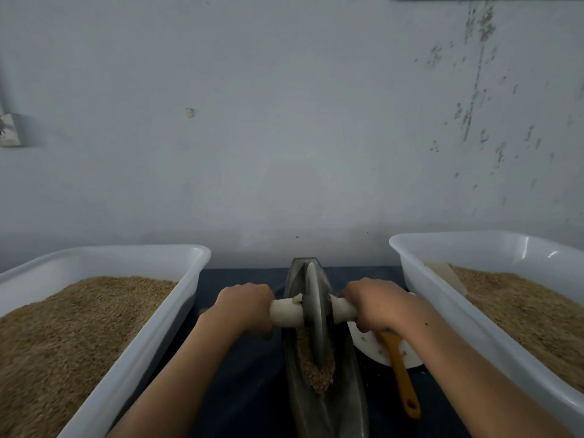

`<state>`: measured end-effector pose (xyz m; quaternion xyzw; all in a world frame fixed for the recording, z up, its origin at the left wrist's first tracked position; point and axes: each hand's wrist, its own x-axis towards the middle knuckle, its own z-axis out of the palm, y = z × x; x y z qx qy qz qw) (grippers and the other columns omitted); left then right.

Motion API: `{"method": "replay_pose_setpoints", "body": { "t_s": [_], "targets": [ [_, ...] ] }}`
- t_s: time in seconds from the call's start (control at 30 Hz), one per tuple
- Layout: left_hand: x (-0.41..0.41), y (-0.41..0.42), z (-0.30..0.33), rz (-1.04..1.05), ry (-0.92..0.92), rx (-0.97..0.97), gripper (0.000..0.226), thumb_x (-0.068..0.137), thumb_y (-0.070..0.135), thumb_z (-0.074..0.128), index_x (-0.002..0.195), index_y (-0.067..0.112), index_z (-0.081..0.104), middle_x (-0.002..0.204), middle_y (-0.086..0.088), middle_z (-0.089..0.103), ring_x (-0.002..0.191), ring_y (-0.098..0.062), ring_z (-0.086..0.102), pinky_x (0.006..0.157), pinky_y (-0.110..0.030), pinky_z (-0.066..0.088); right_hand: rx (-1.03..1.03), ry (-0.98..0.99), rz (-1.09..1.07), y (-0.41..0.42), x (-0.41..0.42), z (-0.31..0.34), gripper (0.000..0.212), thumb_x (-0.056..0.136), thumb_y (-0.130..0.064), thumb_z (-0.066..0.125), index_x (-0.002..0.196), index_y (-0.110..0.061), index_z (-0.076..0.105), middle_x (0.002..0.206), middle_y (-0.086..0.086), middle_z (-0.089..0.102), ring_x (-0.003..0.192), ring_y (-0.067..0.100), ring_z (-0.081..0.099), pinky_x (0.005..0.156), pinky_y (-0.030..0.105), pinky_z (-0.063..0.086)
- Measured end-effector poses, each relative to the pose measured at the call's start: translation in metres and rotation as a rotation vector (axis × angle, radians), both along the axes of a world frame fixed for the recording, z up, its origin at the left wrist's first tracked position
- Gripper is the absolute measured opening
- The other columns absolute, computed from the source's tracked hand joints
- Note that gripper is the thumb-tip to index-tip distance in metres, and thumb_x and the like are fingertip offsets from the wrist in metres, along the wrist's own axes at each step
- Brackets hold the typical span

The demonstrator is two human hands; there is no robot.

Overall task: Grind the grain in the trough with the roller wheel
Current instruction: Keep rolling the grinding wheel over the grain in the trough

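Observation:
A dark metal boat-shaped trough point(354, 403) runs away from me down the middle of the dark table. A grey metal roller wheel point(316, 311) stands upright in it, toward the far end, on a pale wooden axle point(286, 312). My left hand point(243, 306) grips the axle's left end and my right hand point(376, 303) grips its right end. Brown grain point(317, 371) lies heaped in the trough just in front of the wheel.
A white plastic tub point(132, 349) full of grain stands at the left and another white tub point(493, 336) with grain at the right. A white plate point(373, 349) with an orange-handled tool point(403, 380) lies under my right wrist. A grey wall stands close behind.

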<state>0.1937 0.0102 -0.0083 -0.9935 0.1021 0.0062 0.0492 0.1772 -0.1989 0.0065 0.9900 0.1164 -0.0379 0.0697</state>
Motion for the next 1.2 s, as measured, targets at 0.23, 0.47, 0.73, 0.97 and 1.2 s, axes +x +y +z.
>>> {"method": "replay_pose_setpoints", "body": {
  "t_s": [0.23,0.47,0.73,0.97,1.2],
  "targets": [
    [0.0,-0.005,-0.012,0.005,-0.38,-0.042,0.023,0.086,0.031,0.057,0.108,0.026,0.054,0.102,0.002,0.062,0.092,-0.018,0.059,0.068,-0.029,0.033,0.106,-0.302,0.012,0.003,0.003,-0.012,0.025,0.091,-0.009,0.05,0.113,-0.02,0.048,0.109,0.003,0.062,0.099,0.024,0.059,0.075,0.031,0.038],
    [0.001,-0.001,-0.002,-0.014,-0.088,0.022,0.042,0.079,0.033,0.068,0.117,0.021,0.056,0.107,0.0,0.063,0.088,-0.017,0.056,0.07,-0.03,0.037,0.021,-0.054,0.026,0.0,-0.002,0.0,0.037,0.086,-0.009,0.059,0.122,-0.018,0.055,0.109,0.005,0.062,0.095,0.022,0.06,0.072,0.03,0.041],
    [-0.001,-0.003,-0.002,0.005,-0.129,0.019,0.039,0.079,0.034,0.067,0.115,0.022,0.056,0.105,0.0,0.062,0.088,-0.017,0.056,0.07,-0.03,0.037,0.048,-0.06,0.013,0.0,0.001,-0.003,0.037,0.087,-0.01,0.058,0.123,-0.019,0.055,0.107,0.004,0.062,0.093,0.021,0.06,0.073,0.03,0.043],
    [-0.003,-0.009,-0.009,-0.012,-0.358,-0.022,0.024,0.089,0.03,0.056,0.111,0.024,0.053,0.107,0.0,0.061,0.098,-0.021,0.058,0.071,-0.03,0.035,0.107,-0.279,0.011,0.001,0.002,-0.013,0.02,0.091,-0.01,0.05,0.109,-0.019,0.048,0.107,0.003,0.062,0.098,0.024,0.059,0.073,0.032,0.039],
    [-0.003,-0.001,0.004,-0.012,0.038,0.001,0.045,0.077,0.033,0.07,0.118,0.022,0.056,0.108,0.0,0.063,0.093,-0.018,0.058,0.073,-0.031,0.039,0.025,0.019,0.016,0.004,-0.006,0.004,0.04,0.085,-0.008,0.059,0.124,-0.015,0.055,0.099,0.004,0.06,0.085,0.02,0.058,0.067,0.028,0.039]
  ]
}}
